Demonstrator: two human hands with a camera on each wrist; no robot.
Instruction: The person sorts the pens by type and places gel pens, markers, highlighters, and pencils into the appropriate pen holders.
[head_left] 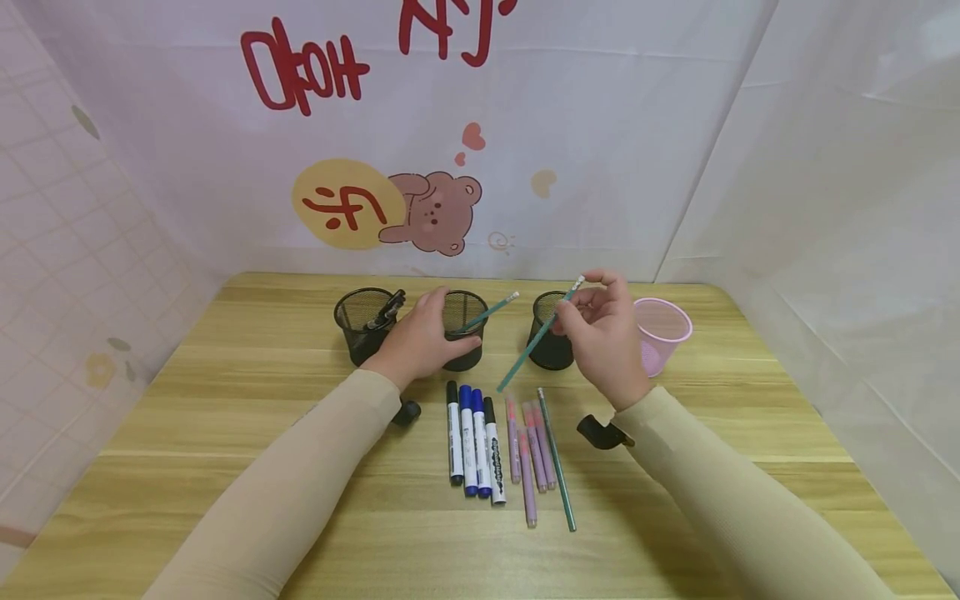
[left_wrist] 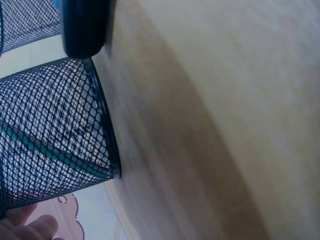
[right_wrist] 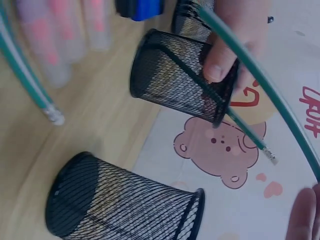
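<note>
My left hand (head_left: 423, 337) holds a black mesh pencil cup (head_left: 462, 360), thumb across its near side and fingers at the far rim. Inside that cup leans a green pencil (head_left: 491, 313), its white eraser end sticking out to the right; the left wrist view shows its lower part through the mesh (left_wrist: 55, 152). Between thumb and fingertips, my right hand (head_left: 609, 346) pinches a second green pencil (head_left: 534, 340) near the eraser, with the other end slanting down to the left. Behind this pencil stands another black mesh cup (head_left: 553, 355), partly covered by the right hand.
A black mesh cup (head_left: 358, 343) with black pens (head_left: 387, 310) stands at left, a pink cup (head_left: 663, 333) at right. In front lie several black and blue markers (head_left: 468, 442), several pink highlighters (head_left: 529, 458) and a green pencil (head_left: 557, 458). White printed cloth (head_left: 570, 108) hangs behind.
</note>
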